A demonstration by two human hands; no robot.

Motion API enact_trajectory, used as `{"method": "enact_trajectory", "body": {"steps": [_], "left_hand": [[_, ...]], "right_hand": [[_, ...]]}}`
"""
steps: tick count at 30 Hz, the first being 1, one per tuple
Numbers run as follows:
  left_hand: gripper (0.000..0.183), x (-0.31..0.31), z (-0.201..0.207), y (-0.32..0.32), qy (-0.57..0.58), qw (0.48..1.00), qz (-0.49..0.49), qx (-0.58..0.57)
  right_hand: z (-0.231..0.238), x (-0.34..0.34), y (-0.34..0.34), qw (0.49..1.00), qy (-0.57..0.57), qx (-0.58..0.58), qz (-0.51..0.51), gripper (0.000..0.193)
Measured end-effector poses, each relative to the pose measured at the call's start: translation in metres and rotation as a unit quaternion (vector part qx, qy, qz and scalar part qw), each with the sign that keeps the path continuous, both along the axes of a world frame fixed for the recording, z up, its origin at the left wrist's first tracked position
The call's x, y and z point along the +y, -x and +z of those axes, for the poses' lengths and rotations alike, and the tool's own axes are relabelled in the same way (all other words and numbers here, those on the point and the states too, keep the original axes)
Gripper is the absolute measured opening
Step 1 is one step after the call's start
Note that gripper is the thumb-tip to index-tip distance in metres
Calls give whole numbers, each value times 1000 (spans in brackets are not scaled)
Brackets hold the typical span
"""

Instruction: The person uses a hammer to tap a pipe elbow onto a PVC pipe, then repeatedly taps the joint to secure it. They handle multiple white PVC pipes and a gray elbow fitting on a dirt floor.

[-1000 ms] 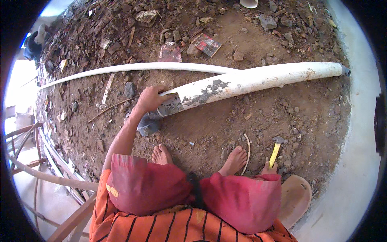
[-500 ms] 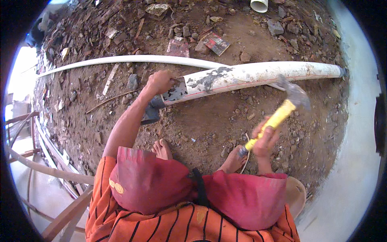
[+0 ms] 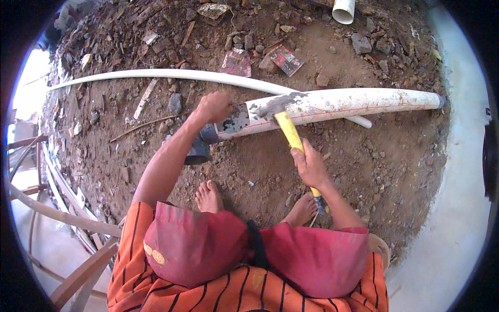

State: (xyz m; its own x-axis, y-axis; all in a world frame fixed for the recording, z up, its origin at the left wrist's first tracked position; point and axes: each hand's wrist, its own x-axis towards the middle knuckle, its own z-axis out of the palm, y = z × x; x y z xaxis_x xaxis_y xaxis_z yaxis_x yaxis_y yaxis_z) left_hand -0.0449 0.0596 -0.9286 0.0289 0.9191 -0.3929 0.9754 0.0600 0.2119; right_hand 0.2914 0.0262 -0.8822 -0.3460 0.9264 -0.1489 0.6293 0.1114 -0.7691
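A thick white plastic pipe (image 3: 364, 100) with a red line along it lies across the dirt, smeared with grey near its left part. At its left end is a cut-open section showing a dark, speckled inside (image 3: 232, 124), joined to a grey pipe fitting (image 3: 200, 148). My left hand (image 3: 214, 107) is closed in a fist at the upper edge of this section; a thin dark piece shows beside the knuckles, but I cannot tell what it is. My right hand (image 3: 311, 164) grips the yellow handle of a hammer (image 3: 288, 130). The blurred hammer head is over the smeared part of the pipe.
A thinner white pipe (image 3: 171, 74) passes beneath the thick one. Stones and rubble cover the far ground, with a short white pipe piece (image 3: 343, 11) at the top. My bare feet (image 3: 209, 196) stand close by. A pale wall (image 3: 462, 156) rises right; wooden poles (image 3: 88, 273) stand left.
The hammer has swung left and away from me, from the right side onto the pipe. My left hand stays by the cut section. The view has shifted slightly.
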Motion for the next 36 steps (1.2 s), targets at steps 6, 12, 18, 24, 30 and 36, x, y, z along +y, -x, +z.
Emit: {"method": "enact_trajectory", "body": {"steps": [6,12,18,24,30,36], "left_hand": [[25,-2,20,-14,2,999,10,-52],[24,-13,-11,-8,-27,999,22,-15],[26,-9,16,-20,-29,997,4,-66],[24,-16,6,-21,-21,995,33,-90],[26,-9,2,-17,-23,995,4,-93],[25,-12,5,-24,-8,988,-15,-154]], "right_hand": [[8,-8,8,994,-18,76,-73,33],[19,-2,-1,999,-28,32,-23,33],[1,1,-2,1000,5,-9,10,33],[24,-1,7,996,-28,66,-53,33],[14,-1,-7,1000,-4,-22,19,33],[12,-3,2,998,-8,35,-49,33]]}}
